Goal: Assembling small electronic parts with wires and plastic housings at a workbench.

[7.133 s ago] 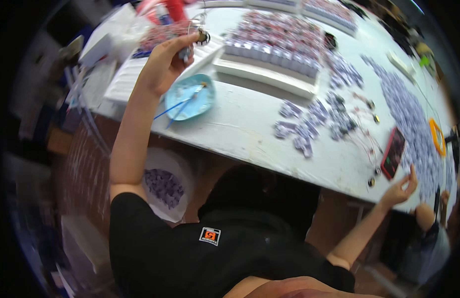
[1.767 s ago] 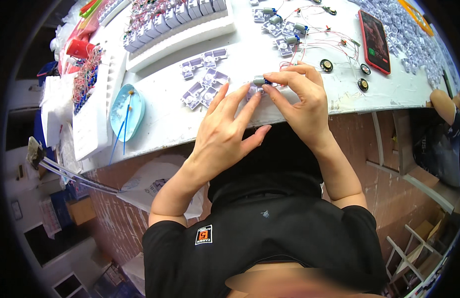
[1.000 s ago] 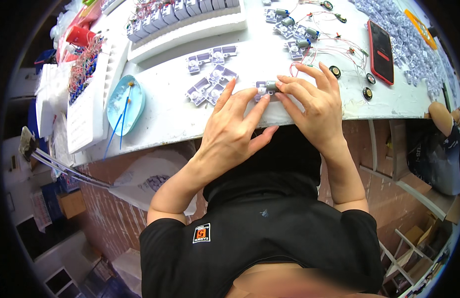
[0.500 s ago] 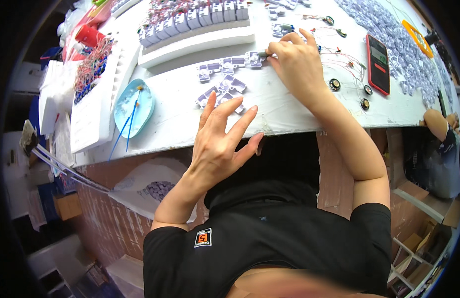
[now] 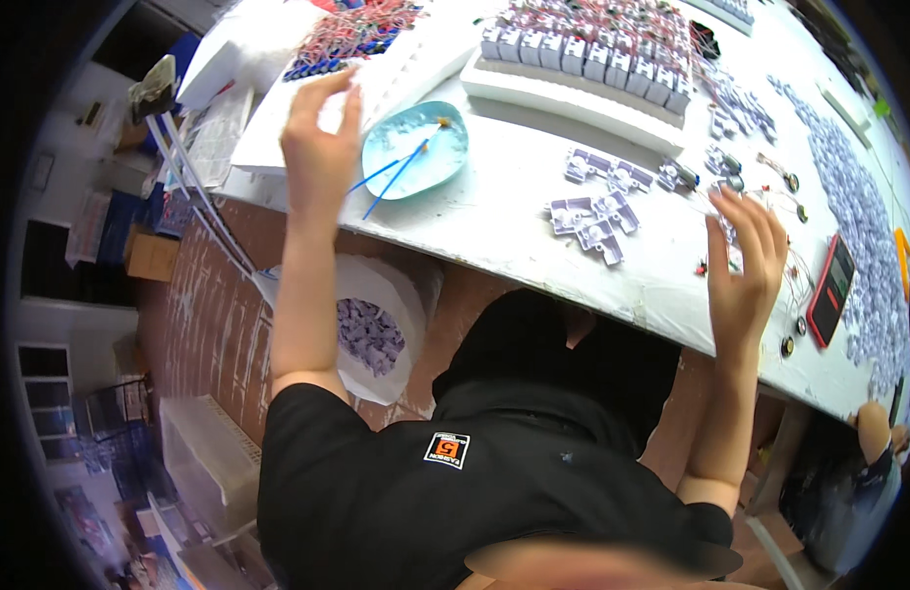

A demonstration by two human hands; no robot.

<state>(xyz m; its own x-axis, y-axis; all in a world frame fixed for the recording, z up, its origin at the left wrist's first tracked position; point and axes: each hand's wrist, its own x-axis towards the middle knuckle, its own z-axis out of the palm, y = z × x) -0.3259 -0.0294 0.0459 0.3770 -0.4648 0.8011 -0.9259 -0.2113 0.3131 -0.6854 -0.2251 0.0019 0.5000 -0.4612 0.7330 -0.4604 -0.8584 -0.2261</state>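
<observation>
Nearest, a black short-sleeved shirt (image 5: pixel 514 482) fills the lower middle. Beside it, on a brown floor (image 5: pixel 204 315) streaked with white, stands a pale bag (image 5: pixel 422 295) holding purple pieces (image 5: pixel 371 334).

Beyond lies the white worktop (image 5: pixel 494 224), its front edge bowed by the lens. Toward its right end, the right hand (image 5: pixel 745 256) has an open grip, thumb and fingers spread, near a motor-fitted housing (image 5: pixel 678 175); loose housings (image 5: pixel 600 218) lie to the left, a red-edged phone (image 5: pixel 830 292) to the right.

At the other end, the left hand (image 5: pixel 322 138) holds thumb and forefinger apart, grip likewise open, over a white foam tray (image 5: pixel 401 90) bearing wired blue parts (image 5: pixel 361 34); contact cannot be judged. A light-blue dish (image 5: pixel 391 147) with two blue sticks (image 5: pixel 384 194) sits alongside.

Farther back, a second foam tray (image 5: pixel 573 108) carries housings in rows; a long spread of small parts (image 5: pixel 838 197) runs down the right.

At the margins: a co-worker's arm (image 5: pixel 873 433), right; a cardboard box (image 5: pixel 150 254), left.
</observation>
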